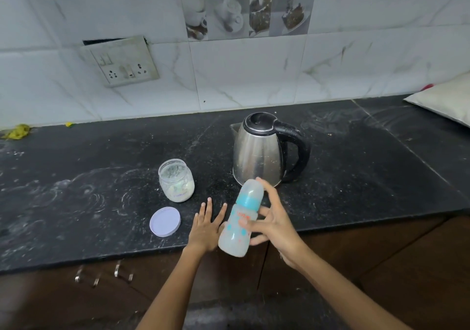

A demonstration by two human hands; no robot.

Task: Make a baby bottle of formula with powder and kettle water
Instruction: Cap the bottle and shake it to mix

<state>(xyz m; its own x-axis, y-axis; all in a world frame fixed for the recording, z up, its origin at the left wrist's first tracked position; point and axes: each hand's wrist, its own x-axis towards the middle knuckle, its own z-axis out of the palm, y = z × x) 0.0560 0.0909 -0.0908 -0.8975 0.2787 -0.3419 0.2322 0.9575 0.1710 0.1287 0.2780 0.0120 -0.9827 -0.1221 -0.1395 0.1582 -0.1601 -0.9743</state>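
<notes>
A capped baby bottle [241, 219] with a blue collar and cloudy white liquid is held tilted above the counter's front edge. My right hand [273, 221] grips its right side. My left hand [207, 225] lies flat with fingers spread, just left of the bottle's base, touching or nearly touching it. A steel kettle [259, 151] with a black lid and handle stands behind the bottle. An open jar of white powder [176, 180] stands to the left. Its pale lid [165, 221] lies upside down nearer the front edge.
The black stone counter [368, 177] is dusted with white smears. A switch and socket plate [122, 61] hangs on the tiled wall. A pale cushion-like thing [445, 100] sits at the far right. Yellow scraps [17, 131] lie at the far left. Brown cabinet doors are below.
</notes>
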